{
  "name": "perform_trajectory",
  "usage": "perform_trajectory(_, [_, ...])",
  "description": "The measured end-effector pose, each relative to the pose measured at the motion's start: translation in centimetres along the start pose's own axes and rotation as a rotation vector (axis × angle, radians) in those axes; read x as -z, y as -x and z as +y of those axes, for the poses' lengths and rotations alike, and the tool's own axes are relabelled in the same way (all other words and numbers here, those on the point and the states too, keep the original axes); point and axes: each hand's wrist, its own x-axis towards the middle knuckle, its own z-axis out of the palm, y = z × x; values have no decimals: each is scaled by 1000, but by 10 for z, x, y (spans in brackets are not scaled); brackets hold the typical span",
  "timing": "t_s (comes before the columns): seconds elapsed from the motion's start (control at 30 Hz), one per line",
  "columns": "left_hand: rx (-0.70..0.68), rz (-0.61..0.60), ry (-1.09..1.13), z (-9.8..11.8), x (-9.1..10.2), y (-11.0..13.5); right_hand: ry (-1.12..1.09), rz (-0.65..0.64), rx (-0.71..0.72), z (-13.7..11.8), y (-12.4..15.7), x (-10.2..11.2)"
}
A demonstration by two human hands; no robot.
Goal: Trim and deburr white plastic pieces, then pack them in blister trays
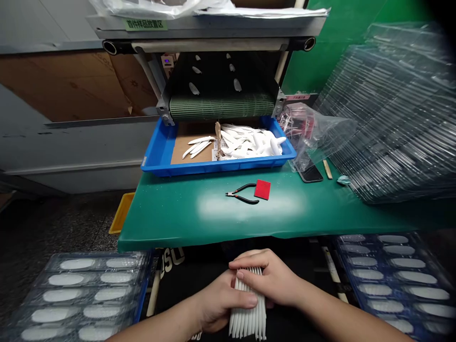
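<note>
I hold the stack of white strips (248, 319) between left hand (221, 301) and right hand (276, 281), fingers gripping it, thumbs across its face. Light, even pressure should align edges. Beyond the fingers: surface (171, 213), pliers (247, 200), blue tray (213, 167).

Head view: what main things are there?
Table: one, green, centre
Tub: one, blue, on table
Belt: one, green, behind tub
Pliers: one, black-handled, on table
Pad: one, red, beside pliers
Phone: one, black, table's right
Bag: one, clear, by phone
Stacked trays: many, clear, right
Filled trays: several, clear, both lower corners
Bin: one, yellow, left of table
Shelf: one, grey, above belt
Pieces: many, white, hands, tub, belt
Left hand and right hand: two, bare, holding pieces
</note>
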Motion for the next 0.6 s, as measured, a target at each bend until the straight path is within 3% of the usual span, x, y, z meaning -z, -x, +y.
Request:
perform_trajectory(0.13, [-16,-85,-116,4,3,1,42,17,41,-7,3,2])
perform_trajectory(0.33, [-168,7,-295,6,-26,-5,114,65,109,-16,11,5])
perform_trajectory(0.47, [-163,-7,-326,4,-33,-1,125,69,118,-18,22,3])
perform_trajectory(0.6, [-80,34,-272,0,-27,12,-40,23,14,-23,29,8])
